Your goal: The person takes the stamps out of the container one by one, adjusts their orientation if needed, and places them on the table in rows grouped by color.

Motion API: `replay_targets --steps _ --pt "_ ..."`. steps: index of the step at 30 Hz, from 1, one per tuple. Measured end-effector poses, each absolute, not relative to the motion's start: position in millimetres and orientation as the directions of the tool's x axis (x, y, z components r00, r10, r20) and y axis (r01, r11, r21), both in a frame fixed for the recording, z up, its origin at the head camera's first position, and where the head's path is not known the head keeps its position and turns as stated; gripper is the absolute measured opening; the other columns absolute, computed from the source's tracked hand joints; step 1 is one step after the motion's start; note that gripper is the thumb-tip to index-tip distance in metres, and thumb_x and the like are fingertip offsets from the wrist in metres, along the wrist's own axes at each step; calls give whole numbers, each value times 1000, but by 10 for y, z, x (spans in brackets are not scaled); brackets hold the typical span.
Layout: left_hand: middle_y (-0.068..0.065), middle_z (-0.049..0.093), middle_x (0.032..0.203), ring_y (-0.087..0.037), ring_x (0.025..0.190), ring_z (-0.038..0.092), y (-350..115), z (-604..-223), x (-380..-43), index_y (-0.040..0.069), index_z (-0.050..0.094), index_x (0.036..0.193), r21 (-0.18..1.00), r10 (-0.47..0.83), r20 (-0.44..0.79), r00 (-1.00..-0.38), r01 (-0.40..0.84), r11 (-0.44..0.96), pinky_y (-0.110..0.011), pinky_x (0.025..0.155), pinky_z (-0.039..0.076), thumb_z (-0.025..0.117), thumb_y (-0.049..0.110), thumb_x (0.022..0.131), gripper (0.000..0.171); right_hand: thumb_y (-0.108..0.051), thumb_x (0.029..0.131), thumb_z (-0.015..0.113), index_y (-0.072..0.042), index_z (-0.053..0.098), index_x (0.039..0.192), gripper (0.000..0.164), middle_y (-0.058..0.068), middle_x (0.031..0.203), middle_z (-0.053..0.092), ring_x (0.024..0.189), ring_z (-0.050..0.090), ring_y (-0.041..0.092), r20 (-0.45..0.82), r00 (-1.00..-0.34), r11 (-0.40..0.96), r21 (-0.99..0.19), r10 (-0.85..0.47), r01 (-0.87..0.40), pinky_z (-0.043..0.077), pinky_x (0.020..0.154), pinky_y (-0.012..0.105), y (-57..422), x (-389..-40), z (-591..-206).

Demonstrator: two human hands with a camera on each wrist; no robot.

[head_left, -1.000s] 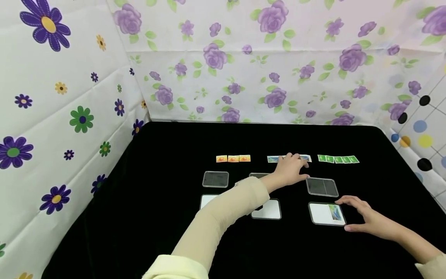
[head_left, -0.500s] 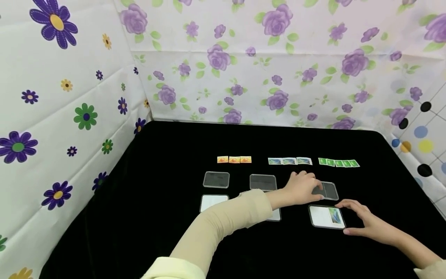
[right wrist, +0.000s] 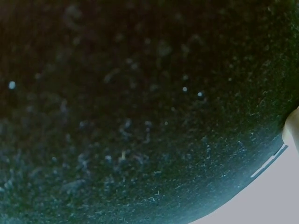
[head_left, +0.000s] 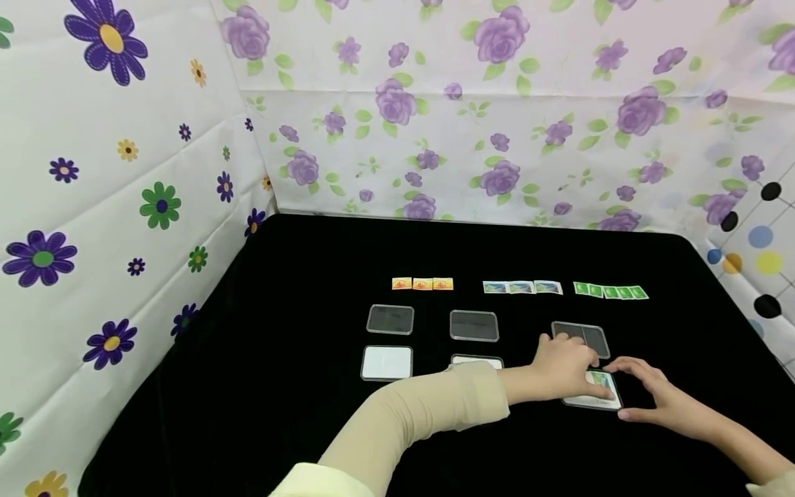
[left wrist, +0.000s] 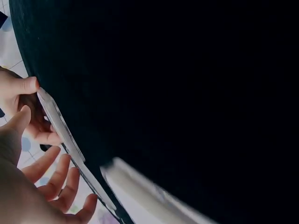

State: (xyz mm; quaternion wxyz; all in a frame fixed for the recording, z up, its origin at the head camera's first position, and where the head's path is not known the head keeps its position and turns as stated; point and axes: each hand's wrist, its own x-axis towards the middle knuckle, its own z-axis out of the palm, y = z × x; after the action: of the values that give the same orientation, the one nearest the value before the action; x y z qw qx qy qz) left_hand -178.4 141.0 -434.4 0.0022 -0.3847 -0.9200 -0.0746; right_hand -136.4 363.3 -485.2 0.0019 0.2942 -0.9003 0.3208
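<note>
My right hand (head_left: 673,407) steadies the right end of a shallow, clear-rimmed plastic case (head_left: 577,402), thumb at the near corner and fingers at the far one. A white insert fills that case, and a blue-green picture stamp (head_left: 600,379) lies on its right part. My left hand (head_left: 562,369) is over the case, its fingers spread around the stamp and hiding the case's left part. In the left wrist view the left hand's fingers (left wrist: 56,179) are apart, with nothing visible between them. Just behind is a clear lid (head_left: 595,338), partly covered by the left hand.
Two more white-filled cases, a left one (head_left: 386,363) and a middle one (head_left: 478,360) partly behind my left sleeve, have clear lids (head_left: 390,319) behind them. Farther back lie rows of orange stamps (head_left: 422,284), blue stamps (head_left: 521,287) and green stamps (head_left: 611,290) on the black cloth.
My left hand has come from the row of blue stamps, across the right lid, toward me onto the right case. The right hand stays at that case's end.
</note>
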Motion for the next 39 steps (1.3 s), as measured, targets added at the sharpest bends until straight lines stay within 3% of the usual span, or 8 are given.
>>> replay_targets --steps 3,11,28,39 --pt "15 65 108 -1 91 55 1445 -4356 -1750 34 68 110 126 710 59 -702 711 692 -30 85 42 61 69 75 49 -6 70 80 -6 46 127 66 -27 131 29 117 18 -23 203 -823 616 -575 -530 -539 20 84 16 3634 -1359 -4858" --pt "13 63 112 -4 101 57 1517 -4403 -1726 32 62 118 120 711 22 -703 707 696 -40 96 43 62 65 77 53 -5 69 80 -4 45 126 66 -28 131 29 117 18 -24 213 -822 604 -586 -528 -540 15 82 10 3639 -1349 -4879" --pt "16 65 102 -4 96 58 1605 -4387 -1752 36 69 104 137 641 7 -768 636 760 -40 96 43 69 61 73 40 -7 69 80 -5 46 126 66 -30 130 28 115 17 -24 191 -837 626 -584 -513 -517 17 79 11 3649 -1365 -4871" --pt "16 63 112 -5 102 55 1579 -4386 -1763 37 66 111 166 638 -26 -770 626 762 -40 97 40 68 61 73 44 -7 70 80 -5 46 126 66 -30 130 27 115 17 -25 187 -839 626 -588 -511 -512 17 80 11 3642 -1362 -4861"
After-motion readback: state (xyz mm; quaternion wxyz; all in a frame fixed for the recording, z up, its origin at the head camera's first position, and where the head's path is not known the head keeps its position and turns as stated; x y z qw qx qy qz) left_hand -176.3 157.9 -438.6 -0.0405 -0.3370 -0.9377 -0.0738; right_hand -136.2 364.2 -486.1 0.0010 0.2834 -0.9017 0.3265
